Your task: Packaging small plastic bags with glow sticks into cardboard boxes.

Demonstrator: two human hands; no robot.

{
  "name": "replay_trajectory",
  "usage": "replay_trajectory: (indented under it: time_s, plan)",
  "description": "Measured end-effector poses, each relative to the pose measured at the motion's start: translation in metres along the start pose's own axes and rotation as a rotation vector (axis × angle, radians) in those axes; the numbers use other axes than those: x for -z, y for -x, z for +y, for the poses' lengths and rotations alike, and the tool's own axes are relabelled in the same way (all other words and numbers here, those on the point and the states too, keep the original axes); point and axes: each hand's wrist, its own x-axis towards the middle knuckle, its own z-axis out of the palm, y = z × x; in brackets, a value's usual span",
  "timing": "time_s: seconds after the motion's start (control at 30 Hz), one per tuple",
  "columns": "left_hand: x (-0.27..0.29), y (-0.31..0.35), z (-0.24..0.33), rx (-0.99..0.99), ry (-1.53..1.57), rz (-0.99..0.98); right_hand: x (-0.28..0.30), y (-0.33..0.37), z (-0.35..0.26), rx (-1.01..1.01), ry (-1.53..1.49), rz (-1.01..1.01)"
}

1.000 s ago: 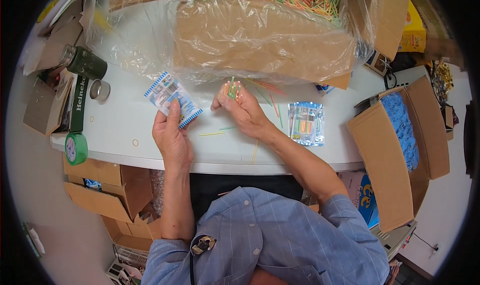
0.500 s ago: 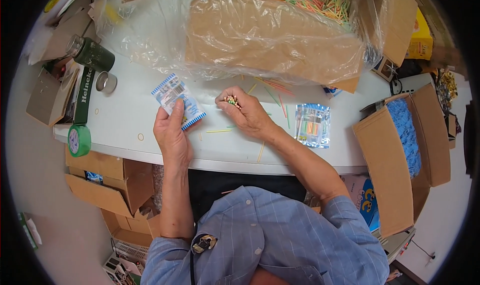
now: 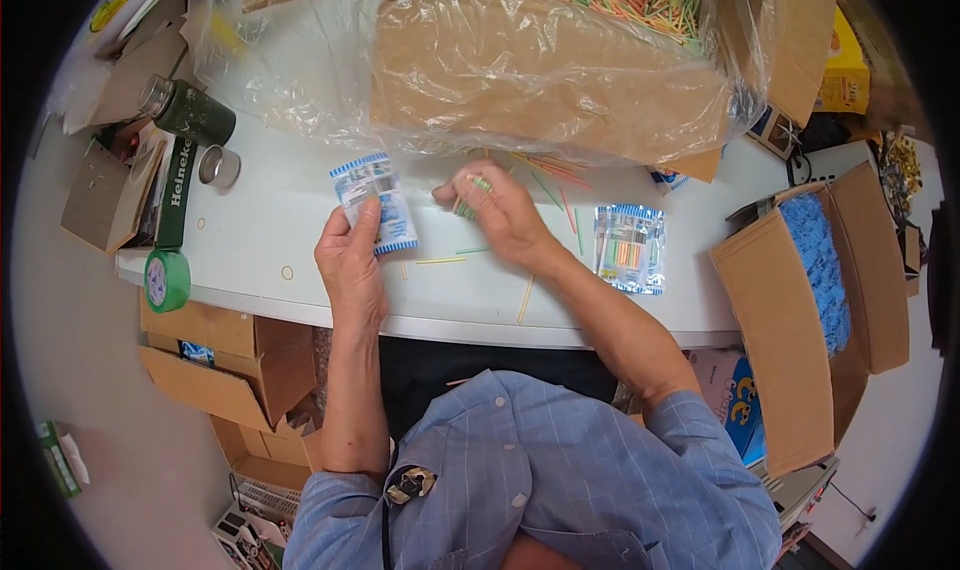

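Observation:
My left hand (image 3: 350,270) pinches a small blue-and-white plastic packet (image 3: 375,205) by its near part, thumb on top. To its right, above the table, my right hand (image 3: 498,210) is closed round a bunch of thin coloured sticks (image 3: 476,192), green, pink and pale; motion smears the fingers. A gap separates the bunch from the packet. Several loose sticks (image 3: 440,260) lie on the white table around my hands. Right of my right forearm lies another packet (image 3: 630,250), with coloured sticks showing through its clear window.
A large cardboard box (image 3: 540,80) lined with clear plastic holds many coloured sticks at the back. An open carton (image 3: 770,350) with blue contents stands right. At left are a dark green bottle (image 3: 200,115), a metal cup (image 3: 219,167) and green tape (image 3: 167,280).
My right hand has turned, so the bunch of sticks shows side-on instead of end-on. My left hand has tilted the packet more upright and shifted it slightly right.

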Motion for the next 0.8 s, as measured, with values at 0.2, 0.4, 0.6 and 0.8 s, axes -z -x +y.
replay_trajectory:
  time_s: [0.2, 0.4, 0.6, 0.8]
  plan:
    - [-0.007, 0.003, 0.001, 0.037, -0.27, -0.091, 0.008, 0.01, -0.024, -0.157, -0.73, 0.101]
    - [-0.013, 0.01, -0.006, -0.009, -0.452, -0.245, 0.019, 0.031, -0.032, -0.081, -0.804, 0.133]
    - [-0.019, 0.023, -0.007, 0.098, -0.516, -0.421, 0.018, 0.039, -0.039, -0.027, -0.779, 0.144]
    - [-0.027, 0.028, -0.014, 0.155, -0.358, -0.275, 0.013, 0.044, -0.03, -0.14, -0.523, 0.17]
